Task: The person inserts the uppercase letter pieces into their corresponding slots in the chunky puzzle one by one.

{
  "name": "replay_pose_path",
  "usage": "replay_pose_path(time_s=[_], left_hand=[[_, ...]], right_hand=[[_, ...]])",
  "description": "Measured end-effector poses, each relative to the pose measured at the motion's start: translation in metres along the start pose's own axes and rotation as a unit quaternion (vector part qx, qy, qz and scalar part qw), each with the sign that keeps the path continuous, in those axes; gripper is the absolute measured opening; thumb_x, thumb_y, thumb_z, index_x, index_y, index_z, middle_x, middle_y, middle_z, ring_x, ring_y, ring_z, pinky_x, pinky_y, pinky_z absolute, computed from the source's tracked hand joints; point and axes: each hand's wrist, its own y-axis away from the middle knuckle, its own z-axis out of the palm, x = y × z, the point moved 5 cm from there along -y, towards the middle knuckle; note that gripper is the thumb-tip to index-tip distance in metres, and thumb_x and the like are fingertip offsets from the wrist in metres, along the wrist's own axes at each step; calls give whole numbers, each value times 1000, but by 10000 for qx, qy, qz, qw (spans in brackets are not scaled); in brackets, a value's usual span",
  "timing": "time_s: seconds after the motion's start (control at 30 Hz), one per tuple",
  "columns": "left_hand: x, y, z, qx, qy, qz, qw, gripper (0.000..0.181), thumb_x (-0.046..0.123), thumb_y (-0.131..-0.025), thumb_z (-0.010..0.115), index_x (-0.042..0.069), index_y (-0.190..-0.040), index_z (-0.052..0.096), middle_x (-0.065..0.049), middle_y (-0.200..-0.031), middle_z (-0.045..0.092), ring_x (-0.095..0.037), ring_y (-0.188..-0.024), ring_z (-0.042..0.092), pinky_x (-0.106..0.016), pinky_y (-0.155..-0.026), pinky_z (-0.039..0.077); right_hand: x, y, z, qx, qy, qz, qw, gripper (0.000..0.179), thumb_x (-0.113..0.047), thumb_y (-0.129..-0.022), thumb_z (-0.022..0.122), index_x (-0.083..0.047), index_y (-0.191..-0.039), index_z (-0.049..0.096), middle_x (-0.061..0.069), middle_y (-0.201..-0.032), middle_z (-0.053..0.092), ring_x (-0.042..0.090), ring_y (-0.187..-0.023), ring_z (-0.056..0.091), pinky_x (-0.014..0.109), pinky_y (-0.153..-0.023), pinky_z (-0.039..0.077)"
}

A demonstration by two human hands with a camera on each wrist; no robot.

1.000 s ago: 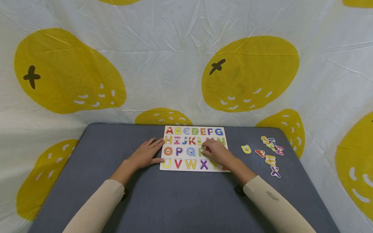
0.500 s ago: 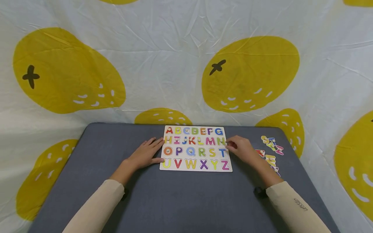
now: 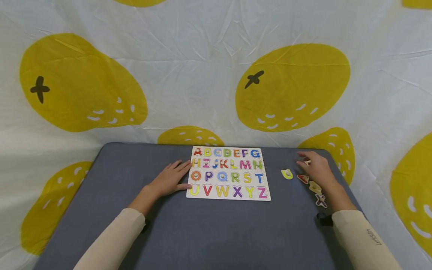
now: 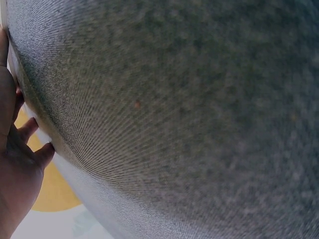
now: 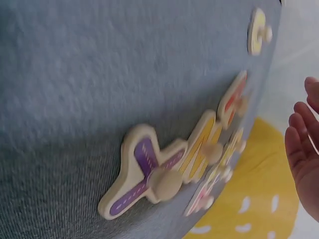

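A wooden alphabet puzzle board (image 3: 214, 170) lies on the grey table, with knobbed letters in its upper rows. My left hand (image 3: 170, 178) rests flat beside it, fingertips and thumb at its left edge; in the left wrist view the spread fingers (image 4: 45, 153) show at the far left. My right hand (image 3: 317, 168) is over the upper group of loose letters at the right, its fingers loosely bent and apart. The right wrist view shows nothing in its grasp. Below it lie a purple X (image 5: 144, 154), a yellow W (image 5: 194, 159) and a red V (image 5: 232, 102).
A yellow U-shaped letter (image 3: 287, 174) lies alone between the board and the other letters. My right hand mostly hides the upper letter group in the head view; a pink letter (image 5: 198, 199) shows there from the wrist. A white curtain (image 3: 202, 75) with yellow fruit prints hangs behind the table.
My right hand has moved from over the board, past its right edge, to the loose letters at the right, uncovering the S, T and Z places. My left hand has stayed put.
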Motion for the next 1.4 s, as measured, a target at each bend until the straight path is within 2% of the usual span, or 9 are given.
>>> replay_pose_path(time_s=[0.23, 0.47, 0.77, 1.1, 1.3, 1.4], left_hand=[[2, 0, -3, 25, -21, 38, 10000, 92, 59, -95, 65, 12, -165, 28, -8, -170, 31, -41, -156, 28, -66, -121, 28], [3, 0, -3, 14, -8, 12, 10000, 91, 60, -96, 64, 12, -164, 29, -8, -169, 32, -41, -156, 28, -65, -121, 28], [3, 0, -2, 59, -72, 49, 9999, 91, 60, -95, 64, 12, -164, 29, -8, -169, 32, -41, -155, 28, -65, -120, 29], [5, -2, -1, -30, -71, 0, 10000, 92, 61, -96, 62, 13, -165, 27, -7, -170, 31, -39, -156, 27, -65, -121, 28], [5, -2, -2, -6, -82, -8, 10000, 92, 61, -96, 63, 13, -165, 28, -7, -170, 31, -39, -156, 27, -64, -121, 29], [5, -1, -4, 25, -100, -14, 9999, 92, 61, -95, 64, 12, -165, 29, -7, -169, 32, -40, -156, 28, -65, -121, 29]], right_hand=[[36, -4, -3, 74, 292, 208, 9993, 44, -12, -97, 72, 7, -135, 60, 36, -125, 58, 52, -106, 65, 68, -90, 48], [54, -8, 2, -269, 408, 355, 9982, 42, -9, -96, 70, 13, -130, 61, 36, -116, 62, 52, -108, 59, 69, -96, 42], [72, -11, 10, -468, 420, 754, 9952, 33, -6, -97, 67, 14, -122, 64, 33, -108, 62, 46, -96, 57, 63, -88, 49], [78, -10, 14, -362, 367, 931, 9943, 25, -8, -98, 66, 12, -114, 66, 29, -102, 60, 42, -90, 54, 59, -82, 49], [63, -11, 9, 0, 376, 500, 9980, 20, -7, -96, 69, 9, -108, 68, 26, -95, 63, 40, -86, 57, 59, -81, 47], [51, -13, 7, 61, 355, 317, 9988, 18, -6, -95, 71, 8, -106, 69, 24, -93, 64, 37, -84, 58, 56, -78, 47]])
